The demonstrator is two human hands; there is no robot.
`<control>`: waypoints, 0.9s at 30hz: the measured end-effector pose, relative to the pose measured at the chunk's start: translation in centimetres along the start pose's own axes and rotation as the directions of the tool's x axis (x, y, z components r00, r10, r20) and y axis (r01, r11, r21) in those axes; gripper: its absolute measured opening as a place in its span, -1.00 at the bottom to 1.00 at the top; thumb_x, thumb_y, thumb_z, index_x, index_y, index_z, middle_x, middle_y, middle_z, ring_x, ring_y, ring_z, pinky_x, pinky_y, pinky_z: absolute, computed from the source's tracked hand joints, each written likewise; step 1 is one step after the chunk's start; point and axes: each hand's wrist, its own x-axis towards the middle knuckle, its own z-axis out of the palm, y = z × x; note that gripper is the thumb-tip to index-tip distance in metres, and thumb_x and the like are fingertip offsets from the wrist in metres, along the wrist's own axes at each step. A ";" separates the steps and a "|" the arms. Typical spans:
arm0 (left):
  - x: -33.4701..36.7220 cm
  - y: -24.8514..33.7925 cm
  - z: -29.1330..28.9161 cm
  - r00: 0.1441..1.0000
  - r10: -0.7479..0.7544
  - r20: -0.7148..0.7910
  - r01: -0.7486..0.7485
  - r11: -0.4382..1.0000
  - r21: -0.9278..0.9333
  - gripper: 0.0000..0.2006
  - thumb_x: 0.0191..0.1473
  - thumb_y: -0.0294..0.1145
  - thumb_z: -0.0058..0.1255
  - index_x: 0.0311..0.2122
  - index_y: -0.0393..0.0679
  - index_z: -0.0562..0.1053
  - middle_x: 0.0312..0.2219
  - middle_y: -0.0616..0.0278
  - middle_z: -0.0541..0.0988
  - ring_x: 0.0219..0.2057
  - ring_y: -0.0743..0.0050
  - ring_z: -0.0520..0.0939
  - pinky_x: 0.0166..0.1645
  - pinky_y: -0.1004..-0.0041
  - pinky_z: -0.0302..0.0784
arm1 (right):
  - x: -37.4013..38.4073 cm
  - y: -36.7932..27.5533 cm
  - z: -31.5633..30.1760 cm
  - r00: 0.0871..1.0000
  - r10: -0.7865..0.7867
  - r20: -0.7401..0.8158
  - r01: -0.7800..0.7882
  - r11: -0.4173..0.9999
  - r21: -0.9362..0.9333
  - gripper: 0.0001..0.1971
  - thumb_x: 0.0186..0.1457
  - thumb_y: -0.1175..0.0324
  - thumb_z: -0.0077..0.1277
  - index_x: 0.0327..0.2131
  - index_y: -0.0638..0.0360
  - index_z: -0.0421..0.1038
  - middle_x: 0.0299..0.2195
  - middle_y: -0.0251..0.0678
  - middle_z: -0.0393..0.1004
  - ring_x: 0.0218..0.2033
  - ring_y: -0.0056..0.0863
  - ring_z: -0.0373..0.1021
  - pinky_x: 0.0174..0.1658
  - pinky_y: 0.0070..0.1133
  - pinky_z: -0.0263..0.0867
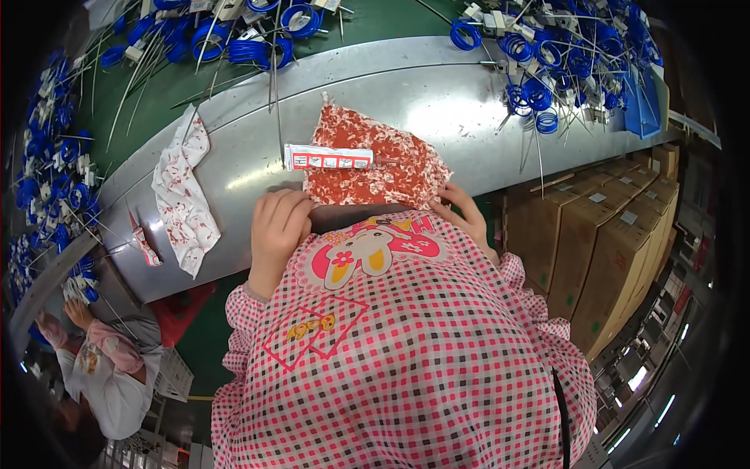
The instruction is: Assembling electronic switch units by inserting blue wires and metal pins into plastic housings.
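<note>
A piece of cloth (pixel 367 125) mottled rust-red and white lies on the metal table edge in front of me. On it rests a white and red squeeze tube (pixel 331 158) with its narrow tip to the right. My left hand (pixel 280 227) is at the cloth's near left corner, fingers curled together; what they may hold is hidden. At the near right corner, my right hand (pixel 466 215) pinches the cloth's edge between thumb and fingers. Further left lie a white cloth with red stains (pixel 184 199) and a smaller red and white tube (pixel 144 241).
Blue coiled cables with white blocks and thin metal rods (pixel 250 43) are heaped on the green surface beyond the metal edge. More coils (pixel 547 62) lie at the far right, beside a blue bin (pixel 644 102). Cardboard boxes (pixel 582 234) stand right. A co-worker (pixel 109 367) sits at lower left.
</note>
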 end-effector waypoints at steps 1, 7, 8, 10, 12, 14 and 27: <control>-0.1 -0.1 0.1 1.000 0.002 0.004 -0.002 1.000 -0.004 -0.79 -0.38 -0.65 -0.07 -0.47 -0.25 0.39 -0.42 0.14 0.44 -0.36 0.22 0.46 -0.26 0.33 0.32 | 0.5 -0.3 -0.3 0.999 -0.018 -0.047 0.018 1.000 -0.008 -0.76 -0.06 0.52 -0.11 -0.24 0.23 0.40 -0.15 -0.19 0.31 0.01 -0.28 0.16 0.06 -0.47 0.03; -0.4 -0.3 0.3 0.997 -0.048 -0.068 0.049 0.999 0.001 -0.77 -0.43 -0.70 -0.08 -0.48 -0.27 0.37 -0.47 0.14 0.44 -0.40 0.21 0.46 -0.32 0.37 0.35 | 4.0 -2.8 -2.7 0.647 0.757 -0.085 0.024 0.091 0.996 -0.49 -0.07 0.47 -0.29 0.02 0.45 -0.02 0.03 0.05 0.04 0.09 -0.24 0.03 0.14 -0.45 -0.04; -0.5 -0.3 0.3 0.996 -0.053 -0.066 0.052 0.999 -0.013 -0.77 -0.43 -0.71 -0.09 -0.48 -0.28 0.37 -0.48 0.14 0.44 -0.40 0.21 0.46 -0.33 0.38 0.35 | 4.3 -3.0 -3.1 0.648 0.762 0.027 0.101 -0.121 0.988 -0.49 -0.08 0.46 -0.30 0.00 0.49 -0.01 0.02 0.06 0.05 0.08 -0.20 0.03 0.14 -0.44 -0.03; -0.4 -0.4 0.4 0.996 -0.057 -0.065 0.056 0.998 -0.025 -0.77 -0.42 -0.72 -0.09 -0.48 -0.29 0.37 -0.48 0.13 0.44 -0.41 0.20 0.46 -0.33 0.38 0.36 | 4.9 -3.2 -3.6 0.666 0.728 0.162 0.187 -0.373 0.909 -0.48 -0.08 0.46 -0.33 0.00 0.56 -0.04 0.01 0.09 0.06 0.08 -0.16 0.03 0.14 -0.45 0.00; -0.2 -0.4 0.3 0.994 -0.071 -0.081 0.068 0.997 -0.038 -0.77 -0.41 -0.73 -0.10 -0.48 -0.30 0.37 -0.48 0.12 0.44 -0.41 0.18 0.46 -0.33 0.37 0.37 | 5.5 -3.7 -4.2 0.662 0.734 0.154 0.190 -0.362 0.912 -0.48 -0.08 0.46 -0.33 0.00 0.56 -0.03 0.01 0.08 0.07 0.07 -0.17 0.04 0.12 -0.46 0.03; -0.1 -0.4 0.3 0.992 -0.089 -0.089 0.086 0.995 -0.042 -0.77 -0.41 -0.74 -0.10 -0.48 -0.30 0.37 -0.47 0.11 0.44 -0.41 0.18 0.46 -0.33 0.37 0.37 | 5.7 -3.8 -4.5 0.657 0.739 0.145 0.191 -0.351 0.917 -0.49 -0.07 0.46 -0.32 -0.01 0.55 -0.02 0.00 0.08 0.09 0.07 -0.18 0.05 0.11 -0.48 0.05; 2.2 -0.9 0.1 0.956 -0.167 -0.241 0.185 0.981 0.056 -0.68 -0.29 -0.69 -0.09 -0.29 -0.24 0.37 -0.32 0.14 0.42 -0.29 0.18 0.42 -0.22 0.34 0.30 | 10.0 -6.8 -3.4 0.884 0.441 -0.153 -0.258 0.735 0.627 -0.84 -0.01 0.54 -0.13 -0.29 0.31 0.33 -0.31 -0.26 0.42 -0.23 -0.46 0.33 -0.21 -0.62 0.22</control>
